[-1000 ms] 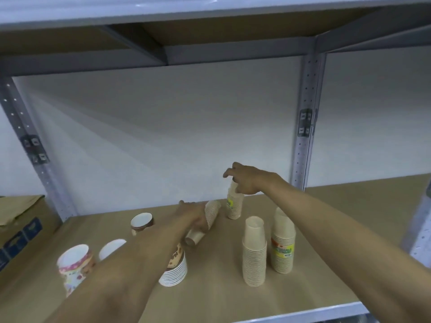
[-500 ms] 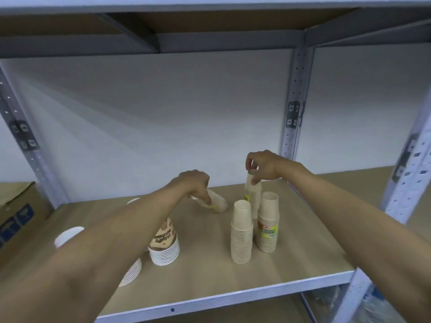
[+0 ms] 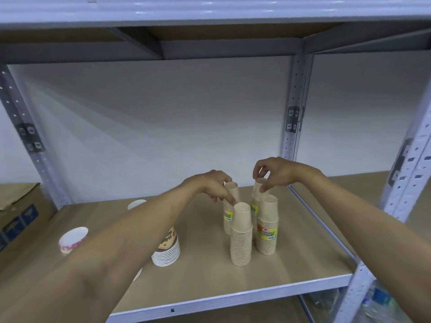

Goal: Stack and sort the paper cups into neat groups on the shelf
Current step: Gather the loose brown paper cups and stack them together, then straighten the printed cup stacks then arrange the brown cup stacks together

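Left hand: fingers curled down, pinching the upper part of a tan cup stack at far left of the cluster; looks clamped on it, exact contact partly hidden by the near stack. Right hand: thumb and forefinger closed on the rim of the top cup of the far right stack, other fingers lifted and spread.

Four tan stacks stand tight together, right of centre on the shelf. Near left stack is plain and the tallest in view. Near right stack has a yellow-green label with red on it. The two far stacks carry similar labels and sit just behind, touching or almost touching the near ones; cannot tell which.

Left of the cluster, apart from it: a short stack of wider white-rimmed cups with a brown print, half hidden by the left forearm. Further left, a single white cup with a pink-purple band, standing alone. At the far side, another white cup rim peeks over the forearm. Something white shows under the forearm near the front edge, too hidden to name.

Progress, as a guess: tan cups are mostly grouped and upright, roughly past the halfway mark. Left to do: settle the two held stacks, maybe merge the labelled ones, then gather the loose white cups on the left into their own group. Cardboard box sits at far left, outside the shelf bay.
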